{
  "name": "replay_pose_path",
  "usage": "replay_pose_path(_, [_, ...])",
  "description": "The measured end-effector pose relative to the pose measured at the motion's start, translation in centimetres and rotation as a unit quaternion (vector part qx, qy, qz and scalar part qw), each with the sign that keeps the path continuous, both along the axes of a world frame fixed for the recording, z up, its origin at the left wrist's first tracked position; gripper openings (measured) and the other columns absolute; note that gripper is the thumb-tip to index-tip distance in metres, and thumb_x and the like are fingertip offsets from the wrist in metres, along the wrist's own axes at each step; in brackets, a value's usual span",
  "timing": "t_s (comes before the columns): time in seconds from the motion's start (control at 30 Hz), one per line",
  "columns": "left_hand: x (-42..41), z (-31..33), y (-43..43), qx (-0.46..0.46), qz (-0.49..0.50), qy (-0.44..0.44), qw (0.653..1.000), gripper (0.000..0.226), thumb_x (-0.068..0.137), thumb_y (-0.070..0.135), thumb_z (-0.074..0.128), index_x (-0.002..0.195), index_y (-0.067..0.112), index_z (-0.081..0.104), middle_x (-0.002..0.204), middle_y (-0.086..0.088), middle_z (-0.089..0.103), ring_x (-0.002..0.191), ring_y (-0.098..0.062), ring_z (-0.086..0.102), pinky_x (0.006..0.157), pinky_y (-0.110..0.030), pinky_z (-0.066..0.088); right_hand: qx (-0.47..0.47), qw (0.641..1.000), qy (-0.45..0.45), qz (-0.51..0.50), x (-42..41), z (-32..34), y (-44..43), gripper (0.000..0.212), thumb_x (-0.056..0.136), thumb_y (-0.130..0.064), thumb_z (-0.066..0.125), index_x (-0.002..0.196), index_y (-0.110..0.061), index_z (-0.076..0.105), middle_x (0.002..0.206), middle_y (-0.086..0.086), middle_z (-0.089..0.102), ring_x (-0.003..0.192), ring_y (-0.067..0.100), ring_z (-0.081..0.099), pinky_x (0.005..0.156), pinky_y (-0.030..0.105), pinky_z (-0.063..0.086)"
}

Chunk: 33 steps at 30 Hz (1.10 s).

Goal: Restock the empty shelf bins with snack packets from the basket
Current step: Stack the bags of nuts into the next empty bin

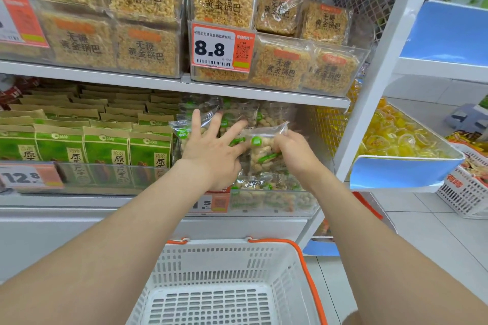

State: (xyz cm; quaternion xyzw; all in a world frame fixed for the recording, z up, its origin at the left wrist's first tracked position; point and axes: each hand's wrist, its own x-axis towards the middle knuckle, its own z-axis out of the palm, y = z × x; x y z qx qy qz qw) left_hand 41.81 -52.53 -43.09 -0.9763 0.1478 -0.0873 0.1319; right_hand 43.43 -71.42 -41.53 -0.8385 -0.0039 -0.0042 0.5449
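Here, left hand splayed, right hand pinches packet.

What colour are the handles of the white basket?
Orange; the handles of the basket show best in the head view.

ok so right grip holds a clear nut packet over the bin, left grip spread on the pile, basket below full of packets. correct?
One thing is off: the basket shows no packets in the head view, only bare white mesh. The rest stands: right grip holds the clear nut packet over the bin, left grip spread on the pile.
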Motion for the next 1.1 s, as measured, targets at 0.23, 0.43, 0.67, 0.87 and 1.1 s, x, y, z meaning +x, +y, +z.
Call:
replay_pose_path(0.23, [-0.1, 0.2, 0.3, -0.024, -0.032, 0.038, 0.999, 0.056, 0.107, 0.051, 0.013, 0.163, 0.046, 0.017, 0.174, 0.011, -0.015, 0.160, -0.036, -0.014, 0.112, -0.077, -0.019, -0.007, 0.987, -0.103, -0.122, 1.5, -1.6, -1.7, 0.009, 0.098, -0.023, 0.056, 0.105, -0.020, 0.050, 0.087, -0.003, 0.054, 0.072, 0.016, 0.048, 0.065, 0.034, 0.037])
replay_pose_path(0.43, [-0.3, 0.3, 1.0, -0.050, -0.058, 0.038, 0.996, 0.053, 0.108, 0.046, 0.025, 0.161, 0.042, 0.028, 0.175, 0.012, -0.010, 0.161, -0.030, -0.009, 0.114, -0.078, -0.017, -0.169, 0.979, -0.057, -0.099, 2.2, -1.7, -1.2, 0.033, 0.101, -0.019, 0.050, 0.131, -0.007, 0.054, 0.114, 0.012, 0.064, 0.100, 0.032, 0.059, 0.071, 0.034, 0.047])
replay_pose_path(0.67, [-0.3, 0.2, -0.1, -0.041, -0.062, 0.042, 0.996, 0.056, 0.108, 0.050, 0.019, 0.159, 0.035, 0.037, 0.176, 0.009, -0.002, 0.161, -0.032, -0.011, 0.110, -0.079, -0.022, -0.378, 0.918, -0.024, -0.119, 1.5, -1.1, 0.9, 0.039, 0.095, -0.016, 0.056, 0.131, -0.006, 0.042, 0.125, 0.015, 0.063, 0.117, 0.039, 0.057, 0.102, 0.051, 0.032])
replay_pose_path(0.87, [-1.0, 0.0, -0.7, -0.139, -0.008, -0.070, 0.988, 0.070, 0.104, 0.053, 0.030, 0.166, 0.025, 0.012, 0.173, -0.008, 0.000, 0.158, -0.041, -0.013, 0.119, -0.076, -0.007, -0.466, 0.826, -0.266, -0.173, 1.0, -2.5, 1.5, 0.083, 0.080, -0.012, 0.069, 0.154, -0.005, 0.032, 0.152, 0.024, 0.038, 0.134, 0.044, 0.043, 0.104, 0.050, 0.044])
replay_pose_path(1.1, [1.1, -0.7, 1.0, -0.165, 0.025, -0.056, 0.984, 0.065, 0.106, 0.055, 0.020, 0.166, 0.036, 0.004, 0.175, 0.004, -0.010, 0.158, -0.040, -0.017, 0.121, -0.073, -0.007, -0.541, 0.803, -0.247, -0.043, 2.7, -3.2, 1.0, 0.081, 0.091, -0.039, 0.037, 0.165, -0.012, 0.016, 0.171, 0.013, 0.019, 0.160, 0.034, 0.007, 0.127, 0.062, 0.000])
